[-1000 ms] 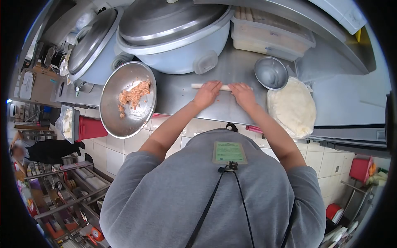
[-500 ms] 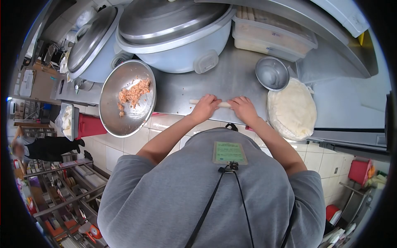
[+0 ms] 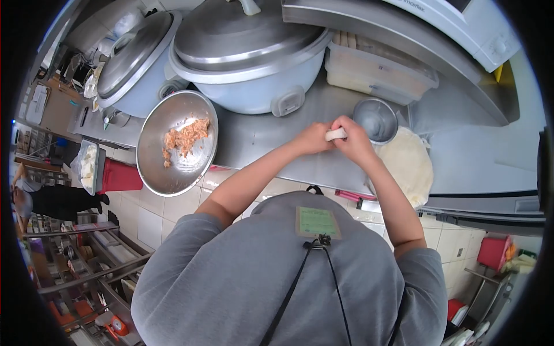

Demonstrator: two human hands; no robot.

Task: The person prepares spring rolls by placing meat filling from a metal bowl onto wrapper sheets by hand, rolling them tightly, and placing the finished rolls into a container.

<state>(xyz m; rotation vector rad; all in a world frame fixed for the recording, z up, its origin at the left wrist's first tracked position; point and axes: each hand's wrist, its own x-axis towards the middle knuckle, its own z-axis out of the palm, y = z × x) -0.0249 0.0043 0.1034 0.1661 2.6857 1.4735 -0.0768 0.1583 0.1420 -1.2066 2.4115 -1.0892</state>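
Over the steel counter: right hand clamped on pale roll; left hand alongside, grip hidden, can't tell; roll likely light, soft, easily dented, best cradled mid-length

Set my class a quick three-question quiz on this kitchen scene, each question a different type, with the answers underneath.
1. Multiple choice: What shows between the left hand and the right hand?
A) a ladle
B) a pale piece
C) a lid handle

2. True or false: The large metal bowl with the orange mixture stands to the right of both hands.

3. Fill in: The small metal bowl is nearer to the ____ hand.

Key: 1. B; 2. False, it stands to their left; 3. right
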